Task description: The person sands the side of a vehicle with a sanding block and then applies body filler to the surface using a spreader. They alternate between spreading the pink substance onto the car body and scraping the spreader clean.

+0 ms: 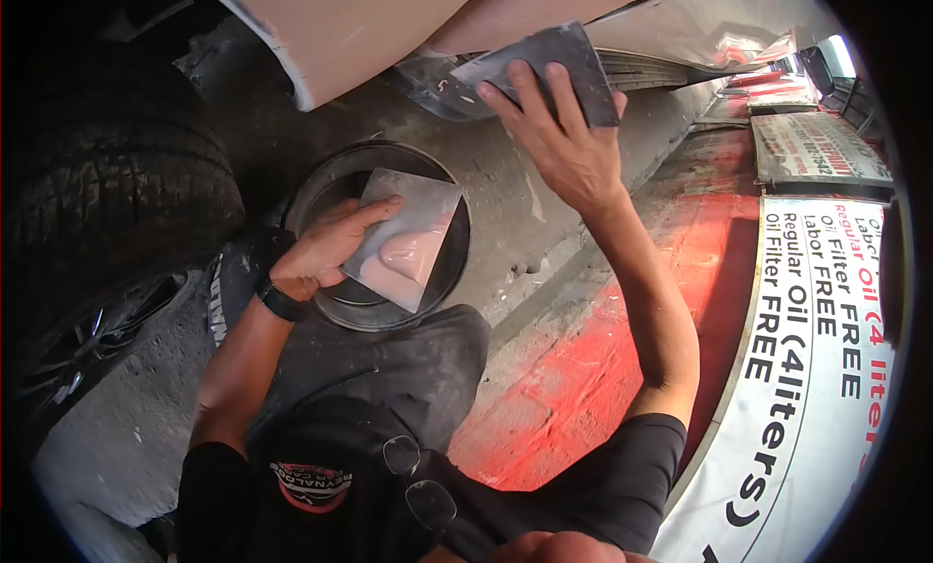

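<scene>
My left hand [335, 240] grips a flat grey plate [413, 198] with its thumb on top. A smooth pinkish paste [403, 257] lies on the plate's lower part. Beneath this hand and plate is a round dark pan [449, 296]. My right hand [564, 140] is raised at the upper middle, its fingers spread over a dark flat rectangular spreader [569, 52] that it holds against the lower edge of a pinkish-beige car panel [389, 28]. The spreader's far side is hidden.
A black tire [107, 164] with a dark wheel stands at the left. Another tire [637, 72] shows behind the spreader. Red-painted pavement [573, 369] runs along the right, beside a printed white sign [777, 407]. Eyeglasses [428, 500] hang at my shirt.
</scene>
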The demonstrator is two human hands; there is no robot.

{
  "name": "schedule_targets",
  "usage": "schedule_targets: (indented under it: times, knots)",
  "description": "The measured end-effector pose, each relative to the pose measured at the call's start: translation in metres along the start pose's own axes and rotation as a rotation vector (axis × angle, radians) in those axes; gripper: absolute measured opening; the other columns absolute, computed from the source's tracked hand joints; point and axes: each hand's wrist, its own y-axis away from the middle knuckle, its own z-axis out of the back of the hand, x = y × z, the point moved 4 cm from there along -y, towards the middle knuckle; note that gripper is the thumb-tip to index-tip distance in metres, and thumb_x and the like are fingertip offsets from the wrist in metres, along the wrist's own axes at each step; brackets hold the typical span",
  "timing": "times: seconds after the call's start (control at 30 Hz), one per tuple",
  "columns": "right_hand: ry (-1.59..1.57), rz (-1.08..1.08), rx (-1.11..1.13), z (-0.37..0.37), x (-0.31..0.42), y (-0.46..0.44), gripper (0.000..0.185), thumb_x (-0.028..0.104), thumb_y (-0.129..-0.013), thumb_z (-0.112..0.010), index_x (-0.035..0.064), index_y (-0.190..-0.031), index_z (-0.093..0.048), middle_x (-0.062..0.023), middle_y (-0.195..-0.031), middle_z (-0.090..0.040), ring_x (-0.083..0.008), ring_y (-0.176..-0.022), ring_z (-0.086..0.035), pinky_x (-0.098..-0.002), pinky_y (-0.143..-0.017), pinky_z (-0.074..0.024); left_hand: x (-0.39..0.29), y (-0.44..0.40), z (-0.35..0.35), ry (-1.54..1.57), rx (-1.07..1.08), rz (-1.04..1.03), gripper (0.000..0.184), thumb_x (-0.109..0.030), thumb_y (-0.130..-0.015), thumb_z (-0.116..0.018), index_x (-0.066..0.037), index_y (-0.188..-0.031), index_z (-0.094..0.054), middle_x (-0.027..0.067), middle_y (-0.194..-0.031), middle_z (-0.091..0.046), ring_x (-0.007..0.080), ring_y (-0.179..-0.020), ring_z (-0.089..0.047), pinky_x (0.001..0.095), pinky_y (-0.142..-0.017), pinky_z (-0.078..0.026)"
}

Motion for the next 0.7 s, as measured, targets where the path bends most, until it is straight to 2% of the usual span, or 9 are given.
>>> schedule_targets:
  times: [0.07, 0.1, 0.2, 0.37, 0.57, 0.7]
  knots:
    - [0.035, 0.036, -0.035, 0.004, -0.005, -0.010, 0.057, 0.023, -0.085, -0.060, 0.0252, -0.142, -0.056, 0.0035, -0.147, -0.048, -0.0204, -0.138, -0.039, -0.0498, -0.085, -0.0420, -0.003, 0.004, 0.001, -0.006, -0.017, -0.006, 0.058, -0.033, -0.091, -0.075, 0.009, -0.123, -0.051, 0.0129, -0.112, -0.063, 0.0173, -0.096, -0.067, 0.0308, -0.076, -0.058]
    - [0.060, 0.071, -0.038, 0.004, -0.010, -0.011, 0.056, 0.024, -0.085, -0.060, 0.0253, -0.141, -0.057, 0.0037, -0.145, -0.049, -0.0201, -0.137, -0.040, -0.0480, -0.080, -0.0445, 0.007, -0.013, -0.017, 0.055, 0.041, -0.022, 0.057, -0.033, -0.091, -0.074, 0.008, -0.122, -0.051, 0.0128, -0.112, -0.064, 0.0171, -0.096, -0.067, 0.0306, -0.076, -0.058]
    - [0.059, 0.050, -0.021, 0.004, -0.004, -0.021, 0.055, 0.024, -0.085, -0.060, 0.0253, -0.140, -0.058, 0.0046, -0.144, -0.049, -0.0186, -0.137, -0.039, -0.0470, -0.077, -0.0443, 0.004, -0.007, -0.013, 0.048, 0.017, -0.018, 0.056, -0.032, -0.092, -0.074, 0.008, -0.122, -0.051, 0.0125, -0.111, -0.064, 0.0165, -0.096, -0.067, 0.0302, -0.076, -0.058]
    - [0.086, 0.000, 0.000, -0.008, 0.002, -0.026, 0.057, 0.025, -0.084, -0.061, 0.0271, -0.141, -0.057, 0.0077, -0.146, -0.043, -0.0153, -0.138, -0.035, -0.0521, -0.083, -0.0412, 0.007, -0.007, 0.001, 0.027, 0.052, 0.003, 0.058, -0.033, -0.092, -0.073, 0.009, -0.125, -0.051, 0.0127, -0.113, -0.064, 0.0166, -0.096, -0.067, 0.0305, -0.077, -0.058]
    - [0.148, 0.020, -0.040, -0.032, -0.010, -0.009, 0.060, 0.025, -0.084, -0.060, 0.0342, -0.143, -0.054, 0.0109, -0.147, -0.040, -0.0136, -0.138, -0.034, -0.0592, -0.089, -0.0355, -0.008, 0.011, -0.010, -0.059, -0.055, 0.014, 0.059, -0.036, -0.093, -0.071, 0.008, -0.128, -0.051, 0.0128, -0.114, -0.064, 0.0176, -0.097, -0.067, 0.0325, -0.078, -0.059]
    - [0.188, 0.034, 0.017, -0.041, -0.024, 0.005, 0.061, 0.025, -0.085, -0.060, 0.0343, -0.145, -0.053, 0.0098, -0.149, -0.041, -0.0148, -0.139, -0.034, -0.0602, -0.092, -0.0357, -0.011, 0.013, -0.013, -0.026, 0.014, 0.043, 0.052, -0.032, -0.094, -0.070, 0.003, -0.127, -0.052, 0.0099, -0.112, -0.064, 0.0178, -0.098, -0.068, 0.0327, -0.079, -0.058]
